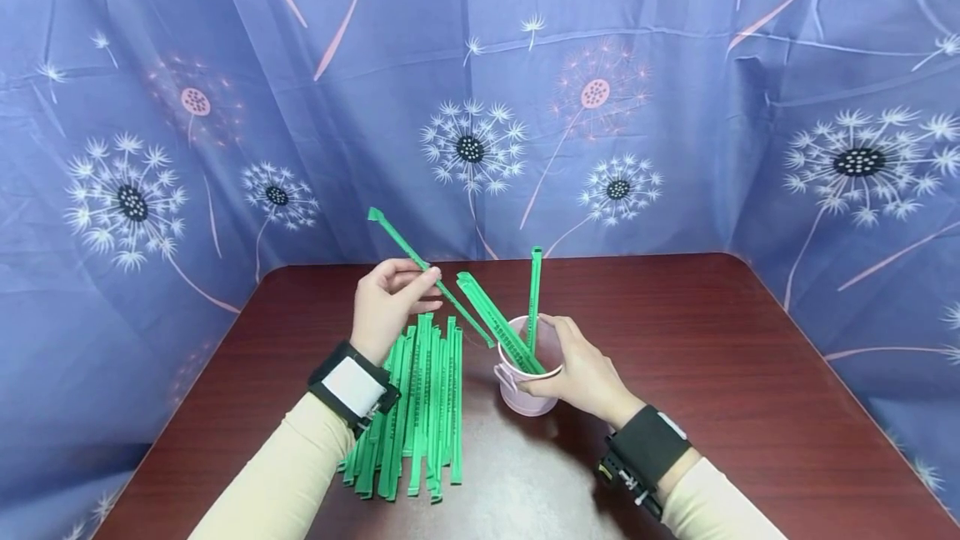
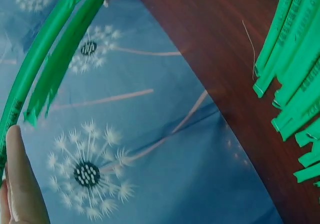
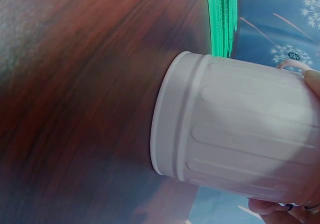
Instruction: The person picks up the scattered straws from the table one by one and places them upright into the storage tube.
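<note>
My left hand (image 1: 386, 302) pinches a green paper-wrapped straw (image 1: 401, 242) between thumb and fingers. The straw slants down to the right, its lower end close to the rim of a small pale pink bucket (image 1: 525, 401). My right hand (image 1: 592, 377) grips that bucket around its right side, thumb toward the front. Inside the bucket several wrapped straws (image 1: 487, 315) lean left in a bunch, and another straw (image 1: 535, 290) stands nearly upright. From the right wrist view, the ribbed wall of the bucket (image 3: 250, 124) shows, with fingertips at its upper part.
A pile of green wrapped straws (image 1: 420, 407) lies on the dark red-brown table (image 1: 750, 373), left of the bucket and partly behind my left forearm. A blue curtain (image 1: 360, 132) with dandelion prints hangs behind the table and at both sides.
</note>
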Motion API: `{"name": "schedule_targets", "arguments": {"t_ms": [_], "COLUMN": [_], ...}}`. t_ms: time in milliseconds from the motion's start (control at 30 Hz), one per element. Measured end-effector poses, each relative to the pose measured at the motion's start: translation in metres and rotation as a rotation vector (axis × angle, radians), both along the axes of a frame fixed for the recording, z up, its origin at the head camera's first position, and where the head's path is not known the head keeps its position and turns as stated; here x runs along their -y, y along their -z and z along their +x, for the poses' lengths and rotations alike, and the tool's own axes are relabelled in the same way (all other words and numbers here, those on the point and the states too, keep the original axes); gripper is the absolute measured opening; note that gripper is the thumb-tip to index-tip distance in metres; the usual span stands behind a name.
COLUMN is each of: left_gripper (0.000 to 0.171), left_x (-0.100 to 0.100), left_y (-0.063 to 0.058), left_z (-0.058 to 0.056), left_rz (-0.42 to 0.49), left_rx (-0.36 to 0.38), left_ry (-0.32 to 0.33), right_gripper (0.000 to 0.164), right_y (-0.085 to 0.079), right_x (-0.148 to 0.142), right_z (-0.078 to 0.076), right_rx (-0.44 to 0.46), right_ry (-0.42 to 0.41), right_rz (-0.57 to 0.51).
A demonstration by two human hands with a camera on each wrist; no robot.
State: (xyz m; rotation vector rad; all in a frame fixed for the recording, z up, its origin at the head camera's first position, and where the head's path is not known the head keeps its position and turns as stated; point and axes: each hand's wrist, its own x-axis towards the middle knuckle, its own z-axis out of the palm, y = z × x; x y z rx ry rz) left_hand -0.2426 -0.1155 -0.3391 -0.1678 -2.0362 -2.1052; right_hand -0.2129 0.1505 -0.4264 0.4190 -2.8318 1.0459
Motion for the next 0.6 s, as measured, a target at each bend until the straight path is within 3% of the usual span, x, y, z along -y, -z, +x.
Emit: {"name": "schedule_targets", "arguments": {"t_ms": [200, 467, 600], "left_gripper": [0.022, 0.019, 0.018], "left_x": [-0.01, -0.013, -0.016], "left_y": [0.007, 0.005, 0.007], "left_z": [0.004, 0.006, 0.005], "left_rz": [-0.12, -0.036, -0.04], "left_rx": [0.014, -0.046, -0.055], "left_ry": [0.022, 0.001, 0.004], "right_gripper": [0.101, 0.1, 0.1], "right_y": [0.001, 0.003, 0.003], "right_x": [0.0, 0.0, 0.0], "right_z": [-0.001, -0.001, -0.002], "right_rx": [0.0, -0.019, -0.021], "right_ry": [0.001, -0.009, -0.007], "right_rz": [0.008, 0.009, 0.014]}}
